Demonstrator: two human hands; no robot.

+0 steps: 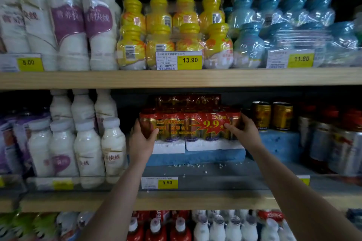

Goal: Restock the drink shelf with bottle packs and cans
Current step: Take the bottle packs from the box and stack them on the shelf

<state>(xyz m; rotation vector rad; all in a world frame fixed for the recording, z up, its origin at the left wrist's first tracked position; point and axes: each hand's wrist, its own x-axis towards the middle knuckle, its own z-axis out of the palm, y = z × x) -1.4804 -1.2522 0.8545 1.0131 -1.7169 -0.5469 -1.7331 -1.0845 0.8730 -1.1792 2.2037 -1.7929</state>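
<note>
A shrink-wrapped pack of red and gold cans with a "9.9" price burst stands on white foam blocks in the middle shelf. My left hand grips its left end and my right hand grips its right end. A second red pack sits behind it, a little higher. Two loose gold cans stand on a blue foam block just right of the pack.
White milk-drink bottles fill the shelf to the left; taller cans stand at far right. The upper shelf holds white, yellow and blue bottle packs. Foam crumbs lie on the shelf floor in front. A 9.90 tag marks the shelf edge.
</note>
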